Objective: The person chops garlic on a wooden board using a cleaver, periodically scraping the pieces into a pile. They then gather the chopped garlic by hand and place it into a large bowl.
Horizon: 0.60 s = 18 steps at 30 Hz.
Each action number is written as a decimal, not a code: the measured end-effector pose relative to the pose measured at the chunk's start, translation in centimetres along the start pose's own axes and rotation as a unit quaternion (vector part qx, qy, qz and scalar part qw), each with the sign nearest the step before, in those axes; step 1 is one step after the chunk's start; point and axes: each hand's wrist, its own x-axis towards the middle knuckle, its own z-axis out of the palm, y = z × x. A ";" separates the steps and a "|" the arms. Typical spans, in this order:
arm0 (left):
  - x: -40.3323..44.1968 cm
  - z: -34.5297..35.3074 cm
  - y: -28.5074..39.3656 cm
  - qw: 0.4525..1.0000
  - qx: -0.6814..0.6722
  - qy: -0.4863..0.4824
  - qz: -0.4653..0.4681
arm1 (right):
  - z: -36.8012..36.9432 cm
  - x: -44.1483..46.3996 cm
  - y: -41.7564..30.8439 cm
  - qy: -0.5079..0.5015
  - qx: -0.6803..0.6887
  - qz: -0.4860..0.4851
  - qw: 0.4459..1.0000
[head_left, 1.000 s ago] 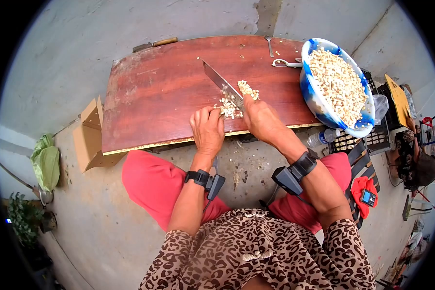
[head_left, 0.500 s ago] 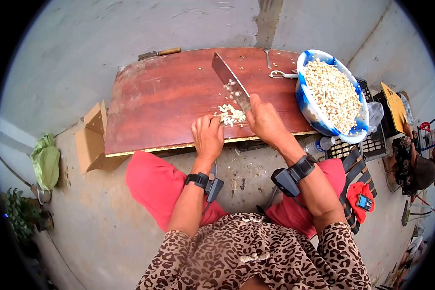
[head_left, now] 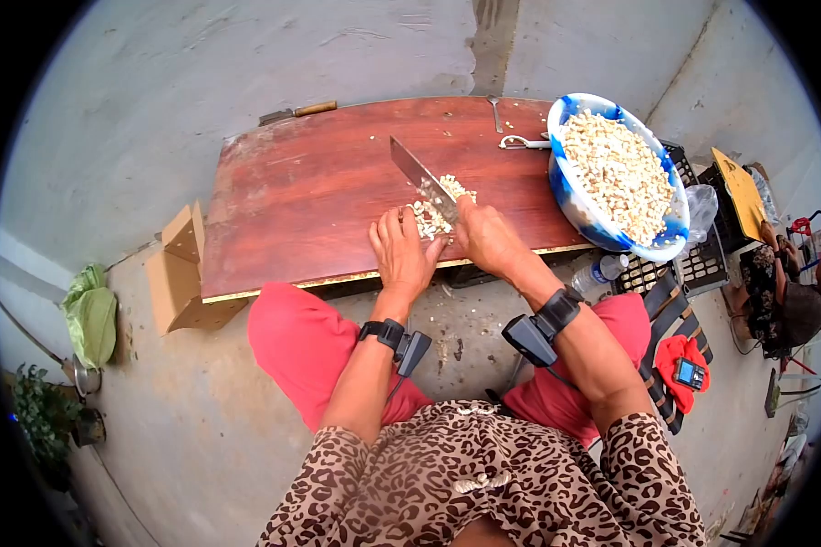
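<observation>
My right hand (head_left: 493, 239) is closed round the handle of a cleaver (head_left: 414, 166), its broad blade slanting up and left over the table. The blade stands among small pale chopped pieces (head_left: 429, 221), with some lying on each side of it. My left hand (head_left: 401, 252) rests at the table's near edge, left of the blade. Its fingers lie beside the pieces, and its thumb is held apart, near the blade's lower end. All this is on a reddish-brown wooden table (head_left: 310, 201). The cleaver's handle is mostly hidden in my right hand.
A blue and white basin (head_left: 566, 201) heaped with pale pieces stands at the table's right. Beside it lies a white-handled tool (head_left: 524, 142); a spoon (head_left: 495, 113) and a wooden-handled blade (head_left: 315, 108) are at the back edge. A cardboard box (head_left: 175, 278) sits left. Another person (head_left: 775, 283) is far right.
The cleaver has come down into the pieces, which now lie on both sides of the blade. My left hand's fingers have spread, and its thumb has moved out to the right.
</observation>
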 end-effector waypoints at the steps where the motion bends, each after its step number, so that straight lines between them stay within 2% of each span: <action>1: 0.1 0.3 0.1 1.000 -0.002 -0.001 -0.006 | 0.5 0.0 0.3 -0.005 -0.003 -0.004 1.000; 8: 0.5 1.4 0.0 1.000 -0.010 0.008 0.003 | -0.3 0.4 -0.2 0.003 0.011 -0.004 1.000; 14: 0.7 1.5 -0.2 0.989 -0.147 0.001 -0.016 | 1.4 0.6 0.8 0.013 -0.014 -0.036 0.999; 18: 0.5 0.8 -0.5 0.993 -0.110 0.036 0.014 | 0.5 0.6 0.3 0.013 -0.002 -0.024 1.000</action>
